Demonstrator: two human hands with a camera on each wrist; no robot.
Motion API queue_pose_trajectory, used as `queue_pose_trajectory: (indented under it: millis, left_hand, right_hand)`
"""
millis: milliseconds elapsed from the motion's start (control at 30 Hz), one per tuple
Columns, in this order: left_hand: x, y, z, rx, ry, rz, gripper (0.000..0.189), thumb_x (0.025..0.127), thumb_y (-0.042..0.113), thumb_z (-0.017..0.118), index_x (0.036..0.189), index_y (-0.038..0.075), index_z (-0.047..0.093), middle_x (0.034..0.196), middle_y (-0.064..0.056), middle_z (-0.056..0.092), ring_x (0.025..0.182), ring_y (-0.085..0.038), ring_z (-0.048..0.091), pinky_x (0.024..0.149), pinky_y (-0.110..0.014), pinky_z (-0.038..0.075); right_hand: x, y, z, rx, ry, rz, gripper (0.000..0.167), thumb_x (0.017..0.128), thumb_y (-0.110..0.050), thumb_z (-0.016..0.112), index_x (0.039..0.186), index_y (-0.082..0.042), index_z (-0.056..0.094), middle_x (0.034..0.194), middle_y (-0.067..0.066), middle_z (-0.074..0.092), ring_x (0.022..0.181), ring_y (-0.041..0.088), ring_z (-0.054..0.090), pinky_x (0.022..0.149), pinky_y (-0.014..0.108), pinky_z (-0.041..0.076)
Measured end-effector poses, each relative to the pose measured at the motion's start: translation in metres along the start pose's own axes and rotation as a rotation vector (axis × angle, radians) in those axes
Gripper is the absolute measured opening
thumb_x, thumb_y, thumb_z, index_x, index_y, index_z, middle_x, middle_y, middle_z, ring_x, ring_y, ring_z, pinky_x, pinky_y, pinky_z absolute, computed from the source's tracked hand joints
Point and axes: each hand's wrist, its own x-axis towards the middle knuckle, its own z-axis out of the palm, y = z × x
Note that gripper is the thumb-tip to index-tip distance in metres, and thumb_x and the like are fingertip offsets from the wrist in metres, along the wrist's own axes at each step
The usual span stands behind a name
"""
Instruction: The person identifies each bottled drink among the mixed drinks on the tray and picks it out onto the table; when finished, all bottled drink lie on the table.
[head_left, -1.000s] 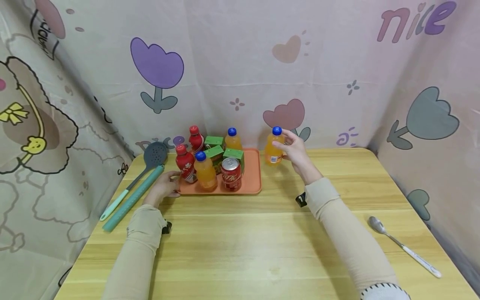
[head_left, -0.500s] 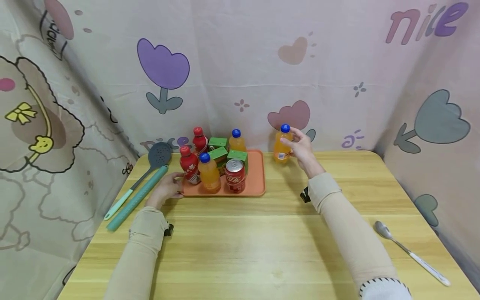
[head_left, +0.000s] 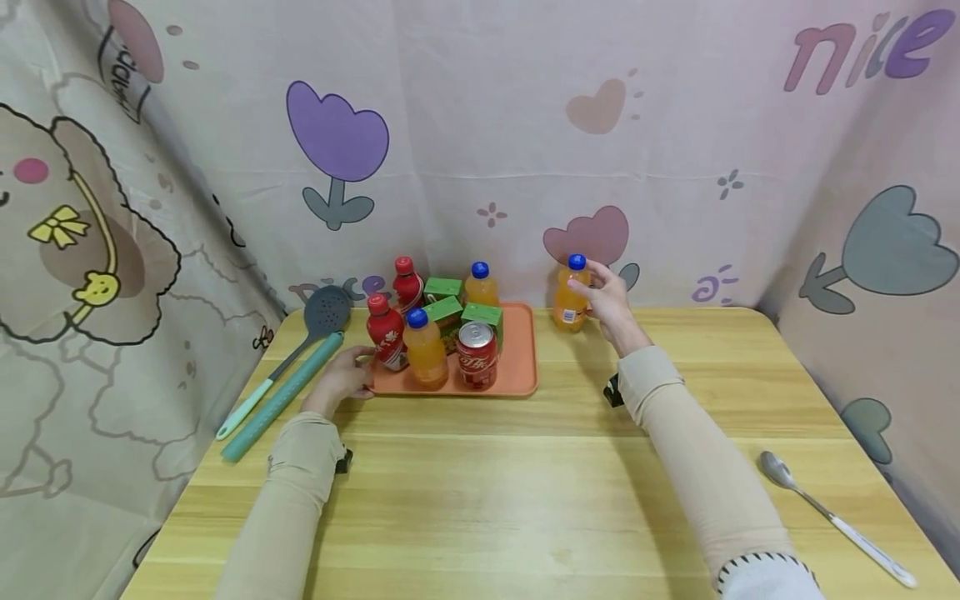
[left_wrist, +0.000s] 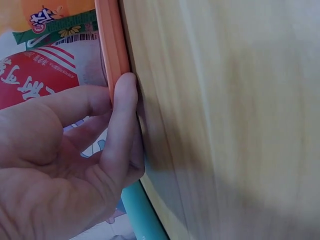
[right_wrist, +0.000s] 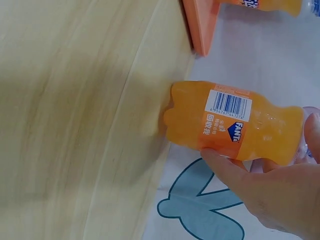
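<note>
My right hand (head_left: 609,302) holds an orange soda bottle (head_left: 570,298) with a blue cap, upright at the table's back edge, right of the tray. In the right wrist view its base is right at the tabletop, and the label (right_wrist: 225,120) faces the camera. My left hand (head_left: 343,379) pinches the front left corner of the orange tray (head_left: 519,358) between thumb and fingers; the left wrist view shows the fingertips on its rim (left_wrist: 112,40). On the tray stand two red bottles (head_left: 387,337), two more orange soda bottles (head_left: 426,354), three green boxes (head_left: 444,315) and a red can (head_left: 477,358).
Left of the tray lie a grey slotted skimmer (head_left: 326,312) with a mint handle and a teal rod (head_left: 285,396). A long-handled spoon (head_left: 832,517) lies at the right of the wooden table (head_left: 510,500). A printed curtain (head_left: 480,125) hangs close behind.
The head view shifts slightly, so everything sits further right in it. My right hand, still holding the bottle, has moved slightly right, away from the tray. My left hand keeps its grip.
</note>
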Motion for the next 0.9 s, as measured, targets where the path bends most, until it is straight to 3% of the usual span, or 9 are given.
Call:
queue_pose_trajectory:
  millis: [467, 767, 900]
  left_hand:
    - [0.0, 0.004, -0.001, 0.0, -0.015, -0.02, 0.07, 0.096, -0.009, 0.048, 0.163, -0.003, 0.028, 0.134, -0.031, 0.047, 0.081, -0.019, 0.06, 0.065, -0.026, 0.062]
    - [0.002, 0.005, -0.002, 0.009, -0.03, -0.035, 0.075, 0.093, -0.01, 0.051, 0.163, 0.0, 0.028, 0.135, -0.028, 0.044, 0.078, -0.019, 0.058, 0.063, -0.026, 0.062]
    - [0.002, 0.005, -0.002, 0.012, -0.031, -0.046, 0.075, 0.093, -0.009, 0.052, 0.164, 0.002, 0.028, 0.142, -0.029, 0.041, 0.079, -0.019, 0.058, 0.063, -0.026, 0.062]
  right_hand:
    - [0.006, 0.004, -0.009, 0.026, -0.029, -0.037, 0.056, 0.104, -0.018, 0.066, 0.158, -0.018, 0.048, 0.166, 0.013, 0.044, 0.153, 0.037, 0.042, 0.121, 0.061, 0.042]
    - [0.002, 0.004, -0.012, -0.137, -0.01, -0.178, 0.062, 0.106, -0.018, 0.064, 0.163, -0.012, 0.04, 0.164, 0.019, 0.045, 0.156, 0.035, 0.039, 0.133, 0.047, 0.028]
    - [-0.004, 0.001, -0.011, -0.216, 0.069, -0.302, 0.066, 0.106, -0.023, 0.064, 0.164, -0.014, 0.036, 0.164, 0.018, 0.043, 0.158, 0.034, 0.035, 0.134, 0.049, 0.024]
